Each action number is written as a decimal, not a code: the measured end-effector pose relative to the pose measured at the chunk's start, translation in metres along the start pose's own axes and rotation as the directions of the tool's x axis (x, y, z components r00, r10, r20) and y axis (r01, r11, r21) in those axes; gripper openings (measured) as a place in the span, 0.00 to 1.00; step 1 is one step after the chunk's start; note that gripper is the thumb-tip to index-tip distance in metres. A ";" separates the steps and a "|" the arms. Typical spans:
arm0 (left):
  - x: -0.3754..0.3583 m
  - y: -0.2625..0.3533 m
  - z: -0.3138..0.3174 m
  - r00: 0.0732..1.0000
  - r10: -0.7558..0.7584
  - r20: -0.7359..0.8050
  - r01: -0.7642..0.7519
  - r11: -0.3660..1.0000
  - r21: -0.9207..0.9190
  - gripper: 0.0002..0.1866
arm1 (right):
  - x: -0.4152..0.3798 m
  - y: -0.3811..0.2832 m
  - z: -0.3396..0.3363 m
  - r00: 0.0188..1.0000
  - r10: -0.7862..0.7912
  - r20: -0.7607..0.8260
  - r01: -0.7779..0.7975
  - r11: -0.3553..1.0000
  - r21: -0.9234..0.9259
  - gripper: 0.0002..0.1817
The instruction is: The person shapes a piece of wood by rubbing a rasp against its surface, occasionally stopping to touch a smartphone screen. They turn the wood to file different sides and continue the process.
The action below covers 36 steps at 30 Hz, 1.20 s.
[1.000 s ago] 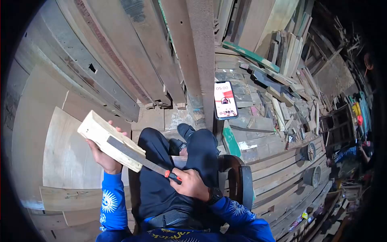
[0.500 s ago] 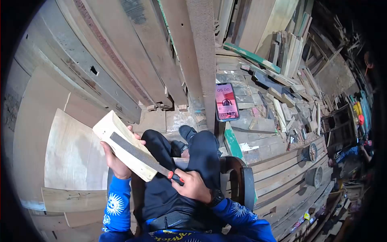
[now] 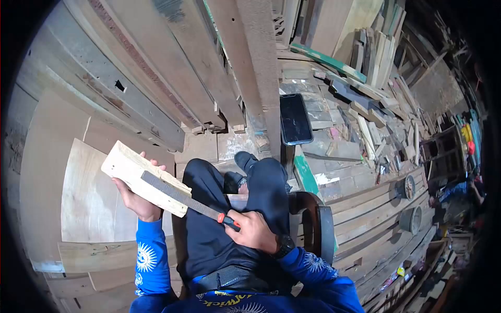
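Note:
My left hand (image 3: 136, 201) is wrapped around a pale wood block (image 3: 130, 167), thumb on the near side and fingertips curling over the far edge. The block is tilted, held above my left thigh. Across its upper face lies a long rasp (image 3: 177, 194) with a dark, rough blade. My right hand (image 3: 254, 231) is closed on the rasp's red and black handle (image 3: 228, 221), just above my lap. A dark watch (image 3: 285, 245) sits on that wrist.
A phone (image 3: 296, 119) with a dark screen lies right of a tall plank (image 3: 261, 68). Wood offcuts (image 3: 368, 112) litter the surface at right. Two small buckets (image 3: 410, 220) stand on slats. Boards (image 3: 88, 193) lean at left, and another person (image 3: 459, 193) is at far right.
The block and my left hand have shifted slightly left, and the rasp sits a little differently across the block. The phone's screen has gone from lit to dark.

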<state>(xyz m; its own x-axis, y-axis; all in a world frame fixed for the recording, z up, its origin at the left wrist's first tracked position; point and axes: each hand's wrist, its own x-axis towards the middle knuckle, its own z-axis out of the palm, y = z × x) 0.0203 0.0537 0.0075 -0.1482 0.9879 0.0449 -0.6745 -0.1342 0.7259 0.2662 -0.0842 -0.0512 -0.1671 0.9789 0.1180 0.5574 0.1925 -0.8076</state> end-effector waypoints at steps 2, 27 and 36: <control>-0.004 -0.007 0.002 0.995 -0.048 0.091 0.047 0.999 0.007 0.49 | 0.002 -0.002 0.004 1.000 0.000 0.019 0.000 1.000 0.007 0.15; -0.014 -0.021 0.010 0.981 -0.075 0.179 0.054 0.992 0.117 0.49 | 0.004 -0.007 -0.001 1.000 -0.022 0.003 0.021 0.998 0.054 0.12; -0.015 -0.021 0.012 0.972 -0.099 0.212 0.057 0.980 0.193 0.49 | 0.008 -0.011 -0.001 1.000 0.025 -0.002 -0.025 0.994 0.106 0.11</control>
<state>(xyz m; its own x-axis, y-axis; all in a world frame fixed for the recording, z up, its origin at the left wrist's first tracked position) 0.0453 0.0426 0.0004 0.0760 0.9901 0.1178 -0.5298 -0.0600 0.8460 0.2594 -0.0788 -0.0411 -0.1513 0.9836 0.0986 0.4717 0.1595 -0.8672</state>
